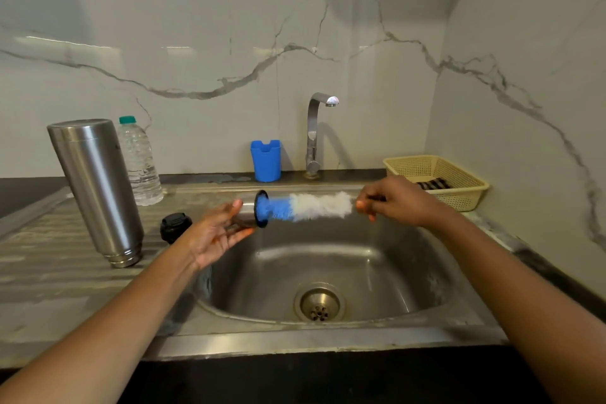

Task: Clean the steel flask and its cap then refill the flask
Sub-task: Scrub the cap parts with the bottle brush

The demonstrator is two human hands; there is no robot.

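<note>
The steel flask point(95, 187) stands upside down on the draining board, left of the sink. My left hand point(216, 233) holds a small steel cap cup point(246, 214) with a dark blue rim, on its side above the sink's left edge. My right hand point(390, 202) pinches the handle of a bottle brush point(308, 207) with blue and white bristles. The brush's blue end is pushed into the cup's mouth. A black stopper lid point(175, 226) lies on the board beside the flask.
The steel sink basin point(328, 259) with its drain lies below my hands, and the tap point(316, 131) stands behind, not running. A plastic water bottle point(139, 161) stands behind the flask. A blue holder point(266, 160) and a cream basket point(436, 179) sit on the back ledge.
</note>
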